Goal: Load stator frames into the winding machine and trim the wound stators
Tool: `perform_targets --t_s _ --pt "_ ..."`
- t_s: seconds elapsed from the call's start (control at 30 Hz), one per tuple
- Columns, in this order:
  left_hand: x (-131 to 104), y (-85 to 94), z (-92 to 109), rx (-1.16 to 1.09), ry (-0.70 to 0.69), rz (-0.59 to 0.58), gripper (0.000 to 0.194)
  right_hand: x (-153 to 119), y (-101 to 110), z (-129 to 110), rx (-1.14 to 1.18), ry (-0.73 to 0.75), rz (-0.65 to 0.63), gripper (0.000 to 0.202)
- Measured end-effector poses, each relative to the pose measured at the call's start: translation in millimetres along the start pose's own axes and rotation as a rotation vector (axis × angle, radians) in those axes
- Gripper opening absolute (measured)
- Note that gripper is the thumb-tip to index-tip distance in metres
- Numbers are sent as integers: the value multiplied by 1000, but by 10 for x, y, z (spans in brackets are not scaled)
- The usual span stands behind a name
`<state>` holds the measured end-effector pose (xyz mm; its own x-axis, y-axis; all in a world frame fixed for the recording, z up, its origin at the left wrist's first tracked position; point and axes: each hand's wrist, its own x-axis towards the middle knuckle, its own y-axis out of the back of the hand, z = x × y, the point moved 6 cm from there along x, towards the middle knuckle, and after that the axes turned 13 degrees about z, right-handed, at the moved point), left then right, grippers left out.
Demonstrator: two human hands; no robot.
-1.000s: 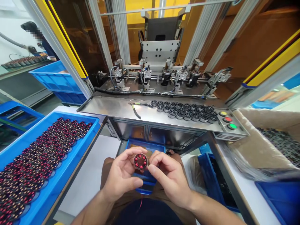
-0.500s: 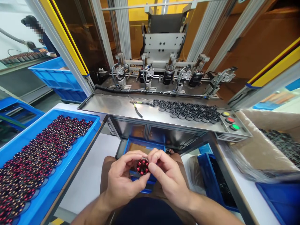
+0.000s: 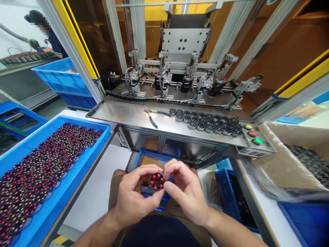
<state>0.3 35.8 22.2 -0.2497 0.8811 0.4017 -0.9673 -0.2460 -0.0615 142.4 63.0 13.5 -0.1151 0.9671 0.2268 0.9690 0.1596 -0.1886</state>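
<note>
A round motor stator (image 3: 156,181) with red wire windings and a dark ring faces up between my two hands, above my lap. My left hand (image 3: 137,192) is closed around its left side, with the thumb below and the index finger along the top. My right hand (image 3: 186,192) has its thumb against the right rim and its bent index finger at the upper right edge. Whether those fingertips also pinch a fine wire is too small to tell. A thin lead sticks out at the stator's lower left.
A blue tray (image 3: 104,129) of wound stators stands left. On the metal ledge (image 3: 123,111) lie cutting pliers (image 3: 152,120) and several black cores (image 3: 210,121), near the push buttons (image 3: 253,133). Behind is a winding machine (image 3: 186,43). A lined box (image 3: 290,164) stands right; a co-worker (image 3: 52,37) is far left.
The stator has turned slightly in my left hand, and its lead now shows at the lower left. My right thumb and index finger have spread a little apart. The camera view has shifted slightly.
</note>
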Motion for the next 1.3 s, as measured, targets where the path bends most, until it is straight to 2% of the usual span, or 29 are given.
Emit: perform_targets --t_s 0.1,0.27,0.5,0.6,0.7,0.87,1.03,1.3 --pt "-29 12 -14 21 -29 -14 47 27 7 -63 -56 44 32 14" --pt "-55 35 -65 -41 -2 12 48 -8 49 -24 -10 -15 97 19" --pt "-55 32 -86 -124 23 -12 54 -32 56 -5 63 -14 78 17" --pt "-7 36 -167 -259 182 -2 44 -39 59 -60 118 11 53 11" --pt "49 49 -295 -535 450 81 35 -64 97 -85 130 45 40 23" --pt "40 -1 -469 -849 866 202 34 -106 189 88 111 12 84 14" --pt "-17 -78 -490 -913 980 237 32 -154 239 268 82 -66 158 10" --pt "-102 -151 -542 -951 1088 263 30 -188 261 353 22 -130 200 9"
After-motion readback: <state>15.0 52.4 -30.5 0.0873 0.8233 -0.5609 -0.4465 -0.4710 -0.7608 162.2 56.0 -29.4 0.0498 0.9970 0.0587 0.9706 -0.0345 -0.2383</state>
